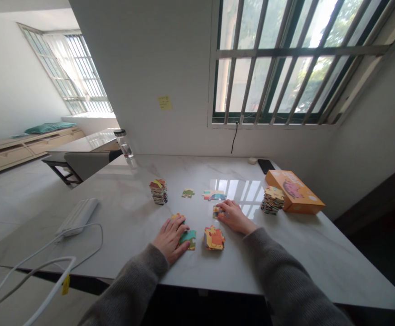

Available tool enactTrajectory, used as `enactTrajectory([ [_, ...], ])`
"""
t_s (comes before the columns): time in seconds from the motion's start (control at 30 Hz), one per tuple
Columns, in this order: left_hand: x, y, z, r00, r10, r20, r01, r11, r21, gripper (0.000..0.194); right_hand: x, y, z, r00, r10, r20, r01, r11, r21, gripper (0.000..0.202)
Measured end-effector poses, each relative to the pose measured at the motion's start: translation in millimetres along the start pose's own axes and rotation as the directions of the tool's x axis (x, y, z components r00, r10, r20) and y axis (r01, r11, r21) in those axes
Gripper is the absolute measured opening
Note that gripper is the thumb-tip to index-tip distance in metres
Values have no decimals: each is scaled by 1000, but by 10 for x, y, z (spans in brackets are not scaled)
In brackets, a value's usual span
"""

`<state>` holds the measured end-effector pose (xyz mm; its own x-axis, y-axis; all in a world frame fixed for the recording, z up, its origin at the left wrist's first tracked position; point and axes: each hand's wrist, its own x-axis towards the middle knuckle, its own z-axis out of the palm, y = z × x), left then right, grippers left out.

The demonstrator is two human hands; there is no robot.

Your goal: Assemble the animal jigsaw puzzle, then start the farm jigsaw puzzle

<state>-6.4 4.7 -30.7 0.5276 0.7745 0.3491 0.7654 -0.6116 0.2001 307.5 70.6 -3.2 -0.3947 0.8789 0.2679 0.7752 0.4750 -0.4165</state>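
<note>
My left hand (pixel 172 240) lies with spread fingers over a teal and green puzzle piece (pixel 190 238) and a yellow one (pixel 177 217). Further right, my right hand (pixel 232 215) rests its fingertips on a small puzzle piece (pixel 217 211), partly covering it. Between the hands, nearer the table's front edge, is a short pile of pieces (pixel 214 238) with an orange and yellow one on top. Beyond the hands lie a green piece (pixel 188 193) and some multicoloured pieces (pixel 214 195) placed together.
A tall stack of pieces (pixel 158 192) stands left, another stack (pixel 272 199) right, beside an orange box (pixel 296 192). A phone (pixel 266 166) lies behind. At left are a white power strip (pixel 78 216) with cables and a glass bottle (pixel 124 144).
</note>
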Motion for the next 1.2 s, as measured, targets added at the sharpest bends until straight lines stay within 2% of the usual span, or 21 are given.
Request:
enactTrajectory([
  [0.13, 133, 193, -158, 998, 29, -63, -37, 992, -117, 37, -12, -13, -12, 1000, 0, 11, 0, 1000, 6, 39],
  [0.23, 282, 403, -235, 990, 135, 24, -126, 962, -240, 35, -25, -13, -19, 1000, -6, 14, 5, 1000, 11, 41],
  [0.33, 413, 533, -218, 974, 207, 87, -175, 943, -284, 40, -36, -10, -21, 1000, -12, 6, 12, 1000, 23, 40],
  [0.5, 509, 523, -116, 963, 230, 138, -181, 938, -295, 39, -43, -26, -31, 1000, -12, 12, 12, 999, 46, 39],
  [0.67, 516, 500, -92, 972, 185, 144, -125, 928, -350, 47, -53, -28, -26, 1000, -8, 17, 7, 999, 50, 41],
  [0.77, 534, 499, -117, 988, 137, 78, -92, 904, -417, 47, -47, -10, -9, 1000, -22, -18, 23, 997, 79, 40],
  [0.87, 608, 473, -155, 993, 82, -84, -112, 878, -465, 44, -20, -35, -27, 988, -17, -154, 41, 986, 159, 29],
  [0.93, 699, 446, -166, 977, 43, -209, -137, 877, -460, 42, -2, -101, -63, 967, 36, -253, 40, 957, 287, 25],
  [0.97, 754, 433, -163, 966, 31, -256, -147, 882, -448, 42, 4, -148, -83, 962, 68, -263, 40, 922, 384, 26],
  [1.07, 919, 413, -107, 945, 25, -326, -161, 904, -396, 44, 8, -304, -107, 986, 91, -142, 31, 728, 684, 34],
  [1.13, 991, 416, -42, 936, 19, -352, -159, 914, -373, 46, 9, -375, -82, 994, 72, -80, 19, 620, 784, 38],
  [1.2, 1011, 421, 24, 931, 21, -365, -164, 917, -364, 48, 18, -394, -37, 992, 94, -84, 15, 578, 816, 38],
])
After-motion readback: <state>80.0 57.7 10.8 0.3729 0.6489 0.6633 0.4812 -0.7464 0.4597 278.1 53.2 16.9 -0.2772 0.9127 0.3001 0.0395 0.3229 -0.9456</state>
